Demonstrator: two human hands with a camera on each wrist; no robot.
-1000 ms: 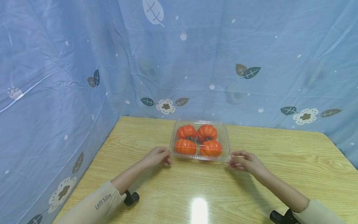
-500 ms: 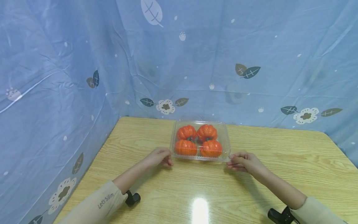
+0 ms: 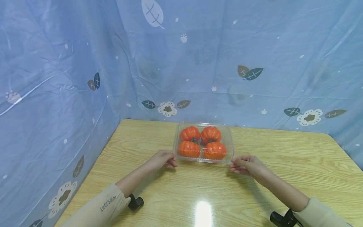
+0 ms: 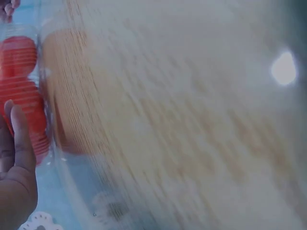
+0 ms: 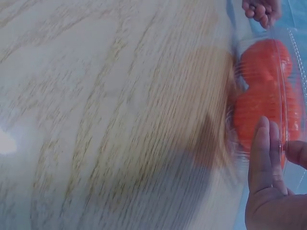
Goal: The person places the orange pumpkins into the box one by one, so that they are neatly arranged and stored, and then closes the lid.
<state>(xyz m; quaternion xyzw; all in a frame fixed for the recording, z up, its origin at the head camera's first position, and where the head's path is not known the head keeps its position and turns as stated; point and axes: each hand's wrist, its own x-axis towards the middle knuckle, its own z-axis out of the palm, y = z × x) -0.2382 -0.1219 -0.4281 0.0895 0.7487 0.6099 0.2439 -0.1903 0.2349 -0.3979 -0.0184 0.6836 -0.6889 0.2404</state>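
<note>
A clear plastic clamshell box (image 3: 202, 160) lies near the back of the table, its lid down. Inside it sit several orange-red toy pumpkins (image 3: 214, 150) with green stems, in two rows. My left hand (image 3: 162, 159) grips the box's front left corner; the left wrist view shows this hand (image 4: 17, 158) with fingers extended beside the pumpkins. At the front right corner my right hand (image 3: 249, 166) pinches the rim. In the right wrist view that rim runs between the thumb (image 5: 297, 152) and the fingers (image 5: 261, 153).
The box stands on a wood-grain table (image 3: 170, 195), with a bright light reflection (image 3: 203, 214) near the front. A blue patterned curtain (image 3: 198, 63) hangs behind the table and along its left side. Black wrist cameras (image 3: 135, 202) sit below both forearms.
My left fingers have shifted slightly to the right along the box's corner. My right fingertips have edged a little left. The box has stayed almost in place with its lid down.
</note>
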